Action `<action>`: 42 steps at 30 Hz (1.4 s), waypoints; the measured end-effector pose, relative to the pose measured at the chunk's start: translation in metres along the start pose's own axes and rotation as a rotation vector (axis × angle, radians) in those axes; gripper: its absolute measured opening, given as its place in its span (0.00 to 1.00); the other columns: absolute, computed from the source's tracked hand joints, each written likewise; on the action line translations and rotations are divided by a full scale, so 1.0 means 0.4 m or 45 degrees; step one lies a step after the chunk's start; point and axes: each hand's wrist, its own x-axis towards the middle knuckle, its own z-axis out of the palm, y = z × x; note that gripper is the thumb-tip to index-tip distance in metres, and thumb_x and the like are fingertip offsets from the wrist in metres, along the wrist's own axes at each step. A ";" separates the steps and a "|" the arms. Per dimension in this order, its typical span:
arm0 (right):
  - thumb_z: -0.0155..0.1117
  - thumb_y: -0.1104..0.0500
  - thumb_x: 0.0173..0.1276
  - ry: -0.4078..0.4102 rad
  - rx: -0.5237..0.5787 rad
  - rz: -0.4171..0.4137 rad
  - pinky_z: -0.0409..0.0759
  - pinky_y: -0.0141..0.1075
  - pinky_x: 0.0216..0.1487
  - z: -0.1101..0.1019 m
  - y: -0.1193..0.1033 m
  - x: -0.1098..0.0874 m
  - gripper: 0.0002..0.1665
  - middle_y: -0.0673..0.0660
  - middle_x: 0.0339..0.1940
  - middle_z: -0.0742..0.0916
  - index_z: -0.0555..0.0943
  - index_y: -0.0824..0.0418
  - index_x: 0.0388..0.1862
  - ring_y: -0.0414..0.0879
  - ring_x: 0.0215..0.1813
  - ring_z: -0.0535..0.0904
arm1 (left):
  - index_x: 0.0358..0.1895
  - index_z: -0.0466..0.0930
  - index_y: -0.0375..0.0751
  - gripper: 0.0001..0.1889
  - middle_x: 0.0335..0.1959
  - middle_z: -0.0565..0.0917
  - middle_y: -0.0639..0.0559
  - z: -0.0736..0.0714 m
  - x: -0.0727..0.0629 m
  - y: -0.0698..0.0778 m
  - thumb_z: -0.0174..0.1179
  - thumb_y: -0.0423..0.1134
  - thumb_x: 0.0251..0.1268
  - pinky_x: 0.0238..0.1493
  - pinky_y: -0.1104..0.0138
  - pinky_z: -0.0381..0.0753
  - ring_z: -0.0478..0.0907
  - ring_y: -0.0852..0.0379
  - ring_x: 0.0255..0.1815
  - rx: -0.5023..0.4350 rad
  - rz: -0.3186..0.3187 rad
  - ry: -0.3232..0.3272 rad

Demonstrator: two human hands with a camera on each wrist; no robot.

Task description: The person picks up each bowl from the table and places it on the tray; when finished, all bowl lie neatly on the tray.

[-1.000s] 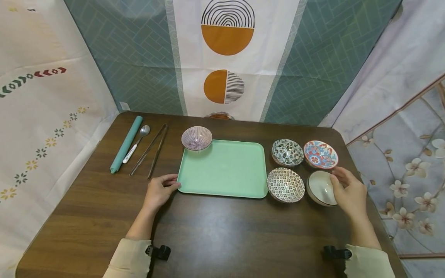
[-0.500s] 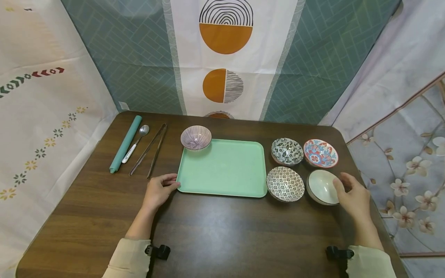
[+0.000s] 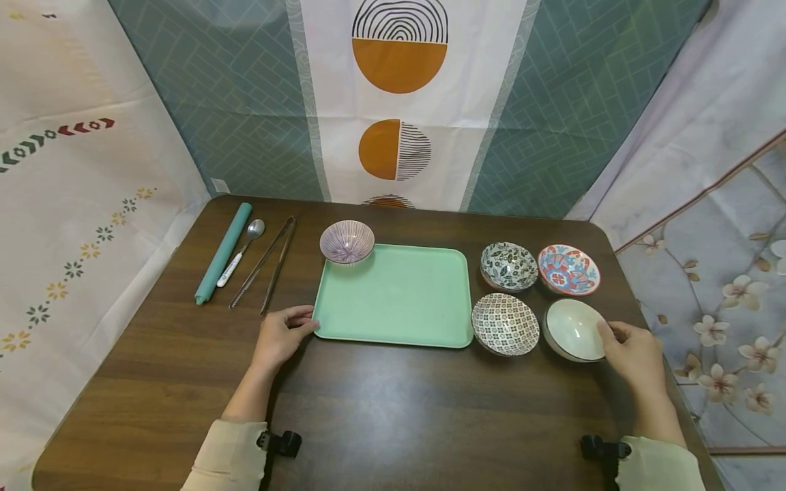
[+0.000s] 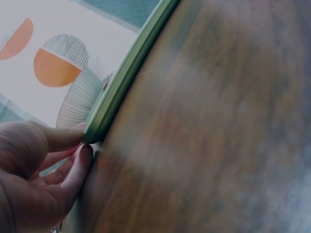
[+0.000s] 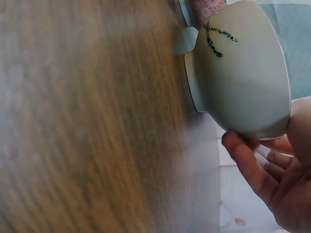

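Observation:
In the head view my left hand (image 3: 280, 339) is at the near left corner of a mint-green rectangular tray (image 3: 393, 294). The left wrist view shows its thumb and finger pinching the tray's rim (image 4: 114, 92). On the right, a plain white bowl (image 3: 574, 330) stands upright on the table, and my right hand (image 3: 635, 354) holds its right side. The thumb lies at the bowl's rim and a fingertip meets the outer wall. Seen from the right wrist, the white bowl (image 5: 248, 73) has a small dark green sprig on its outside.
Around the white bowl stand a brown-patterned bowl (image 3: 505, 324), a dark leafy bowl (image 3: 509, 266) and a red-and-blue bowl (image 3: 568, 270). A purple striped bowl (image 3: 346, 242) overlaps the tray's far left corner. Tongs (image 3: 270, 266), a spoon (image 3: 241, 252) and a teal roll (image 3: 224, 254) lie left.
My right hand has moved down and right, from the bowl's far right rim to its right side. The left hand and tray have stayed put.

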 end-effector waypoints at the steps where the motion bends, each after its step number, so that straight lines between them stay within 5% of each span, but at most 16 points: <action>1: 0.58 0.54 0.76 0.003 -0.005 -0.002 0.77 0.47 0.34 -0.001 0.000 0.000 0.24 0.73 0.40 0.88 0.84 0.77 0.46 0.71 0.44 0.84 | 0.56 0.84 0.29 0.17 0.43 0.88 0.38 0.000 0.000 0.001 0.69 0.31 0.65 0.37 0.75 0.77 0.85 0.43 0.47 -0.002 -0.001 0.000; 8: 0.59 0.57 0.74 0.047 -0.011 -0.026 0.70 0.30 0.26 -0.009 -0.002 0.007 0.21 0.72 0.36 0.88 0.86 0.77 0.43 0.64 0.35 0.84 | 0.56 0.84 0.29 0.17 0.43 0.88 0.38 0.001 -0.001 0.003 0.69 0.32 0.65 0.37 0.75 0.77 0.85 0.43 0.47 -0.019 -0.008 -0.004; 15: 0.57 0.57 0.76 0.035 0.051 -0.011 0.68 0.23 0.22 -0.045 -0.014 0.020 0.23 0.73 0.34 0.88 0.84 0.79 0.46 0.26 0.21 0.72 | 0.56 0.84 0.29 0.17 0.43 0.88 0.37 0.001 -0.003 -0.001 0.68 0.32 0.66 0.37 0.76 0.77 0.85 0.43 0.47 -0.017 -0.009 -0.003; 18: 0.57 0.55 0.77 0.040 0.085 -0.005 0.69 0.23 0.20 -0.062 -0.042 0.029 0.24 0.73 0.34 0.88 0.83 0.79 0.47 0.21 0.17 0.70 | 0.56 0.84 0.29 0.17 0.45 0.87 0.37 0.001 -0.006 -0.005 0.68 0.32 0.66 0.37 0.76 0.77 0.85 0.43 0.48 -0.020 -0.015 -0.004; 27: 0.57 0.56 0.78 0.002 0.310 -0.088 0.75 0.25 0.18 -0.059 -0.194 0.070 0.24 0.77 0.36 0.87 0.82 0.80 0.49 0.31 0.15 0.79 | 0.56 0.84 0.28 0.18 0.46 0.87 0.36 -0.012 -0.015 -0.005 0.69 0.33 0.66 0.35 0.74 0.78 0.85 0.42 0.46 -0.001 -0.011 0.003; 33: 0.59 0.60 0.76 -0.024 0.485 -0.177 0.78 0.29 0.18 0.004 -0.302 0.083 0.20 0.76 0.32 0.87 0.83 0.79 0.49 0.31 0.15 0.79 | 0.55 0.84 0.29 0.17 0.45 0.87 0.37 -0.015 -0.013 -0.003 0.69 0.33 0.66 0.34 0.74 0.78 0.85 0.44 0.45 0.015 -0.007 0.004; 42: 0.59 0.63 0.75 -0.236 0.566 -0.251 0.80 0.33 0.20 0.115 -0.437 0.074 0.15 0.70 0.30 0.89 0.85 0.76 0.48 0.53 0.19 0.85 | 0.55 0.84 0.28 0.17 0.45 0.87 0.36 -0.006 -0.010 0.005 0.69 0.33 0.65 0.36 0.75 0.78 0.85 0.43 0.46 -0.014 -0.006 -0.011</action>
